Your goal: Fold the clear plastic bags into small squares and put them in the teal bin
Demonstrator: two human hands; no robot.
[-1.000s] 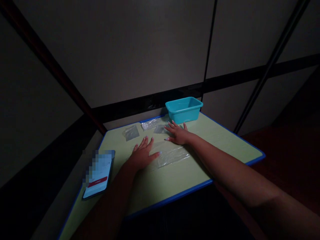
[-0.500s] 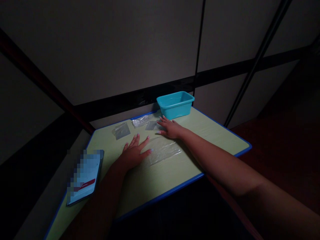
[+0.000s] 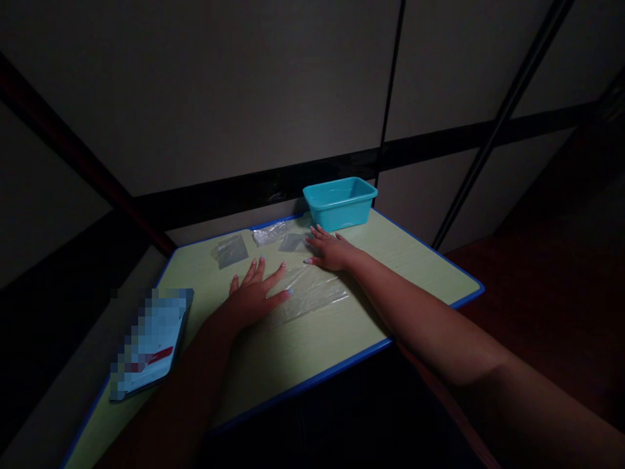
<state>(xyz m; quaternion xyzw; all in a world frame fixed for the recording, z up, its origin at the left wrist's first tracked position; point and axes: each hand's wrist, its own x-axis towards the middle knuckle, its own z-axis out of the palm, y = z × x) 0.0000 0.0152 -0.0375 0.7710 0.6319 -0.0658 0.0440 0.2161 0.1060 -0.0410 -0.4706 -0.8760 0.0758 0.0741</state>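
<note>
A clear plastic bag (image 3: 315, 294) lies flat on the pale green table (image 3: 293, 365). My left hand (image 3: 254, 296) is spread at the bag's left side, thumb on its edge. With its fingers apart, my right hand (image 3: 329, 251) rests palm down at the bag's upper right, close to a small grey translucent piece (image 3: 291, 243). Behind them lies a crumpled clear plastic piece (image 3: 268, 233). Another grey translucent piece (image 3: 232, 251) is beyond my left fingertips. Neither hand holds anything.
A turquoise basket (image 3: 342, 212) stands at the table's back edge, just beyond my right hand. A blue and white packet (image 3: 156, 345), partly blurred out, lies at the left edge beside my left forearm. Cabinet panels (image 3: 263, 98) rise behind the table.
My left hand has slid slightly left relative to the bag, its fingers still spread. My right hand has hardly moved. The whole view has shifted a little.
</note>
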